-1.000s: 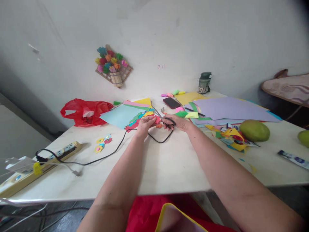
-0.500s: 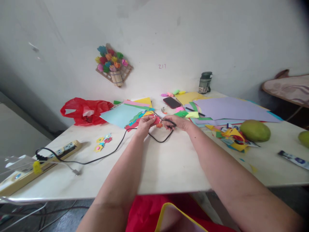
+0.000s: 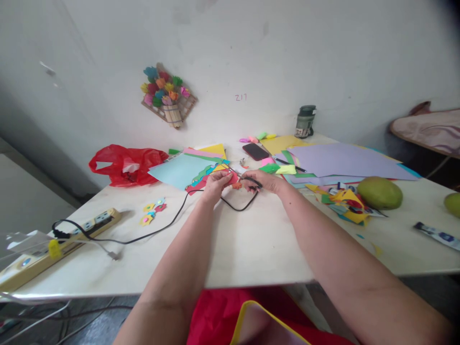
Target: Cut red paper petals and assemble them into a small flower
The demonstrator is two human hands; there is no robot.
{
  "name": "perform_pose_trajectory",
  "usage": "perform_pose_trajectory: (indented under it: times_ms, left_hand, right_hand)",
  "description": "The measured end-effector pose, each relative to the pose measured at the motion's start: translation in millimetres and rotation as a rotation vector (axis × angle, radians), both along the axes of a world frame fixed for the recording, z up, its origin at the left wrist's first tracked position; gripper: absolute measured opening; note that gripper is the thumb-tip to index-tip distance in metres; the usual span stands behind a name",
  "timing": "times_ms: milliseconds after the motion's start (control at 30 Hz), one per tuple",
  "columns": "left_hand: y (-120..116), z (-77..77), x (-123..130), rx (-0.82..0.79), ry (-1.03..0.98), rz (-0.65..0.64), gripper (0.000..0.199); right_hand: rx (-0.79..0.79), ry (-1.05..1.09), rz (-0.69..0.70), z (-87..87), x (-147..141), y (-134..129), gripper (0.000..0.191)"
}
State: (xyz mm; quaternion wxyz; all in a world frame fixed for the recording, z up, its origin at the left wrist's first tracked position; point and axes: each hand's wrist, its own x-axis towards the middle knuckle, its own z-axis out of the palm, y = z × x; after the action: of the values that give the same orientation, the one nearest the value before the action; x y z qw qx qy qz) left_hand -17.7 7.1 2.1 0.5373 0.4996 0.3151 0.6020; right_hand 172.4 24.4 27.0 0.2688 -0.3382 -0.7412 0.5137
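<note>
Between the thumb and fingers of my left hand is a small piece of red paper. My right hand is closed round the black handles of a pair of scissors, whose blades point up and left, close to the red paper. A small orange piece shows below the red paper, between the hands. Under and behind my left hand lie wavy coloured paper strips. A black cord loops across the table just below both hands.
Small paper flowers and a power strip lie to the left, near a red plastic bag. A phone lies behind the hands. Paper scraps, a green fruit and purple sheets are on the right.
Both hands stay in nearly the same place, the left on the red paper and the right on the scissors. The whole view has shifted very slightly.
</note>
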Motion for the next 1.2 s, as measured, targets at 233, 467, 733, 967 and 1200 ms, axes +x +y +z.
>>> perform_pose_trajectory:
  times_ms: [233,467,733,967,1200]
  left_hand:
    - [-0.5,0.2,-0.2,-0.012,-0.006,-0.002,0.032]
    - [-2.5,2.1,0.0,-0.013,0.008,-0.001,0.030]
    - [-3.2,2.4,0.4,-0.019,0.008,0.019,0.031]
    - [-2.3,1.0,0.4,-0.013,0.013,0.012,0.033]
    - [-2.4,0.9,-0.1,-0.024,0.008,0.011,0.030]
  right_hand:
    - [0.021,-0.014,-0.022,-3.0,-0.8,2.8,0.015]
    - [0.018,-0.010,-0.034,-6.2,-2.6,5.2,0.013]
    - [0.014,-0.003,-0.045,-5.5,-2.4,4.1,0.013]
    - [-0.004,0.034,-0.050,-5.0,-2.9,2.5,0.009]
    - [0.000,-0.002,-0.039,-4.9,-2.8,3.0,0.010]
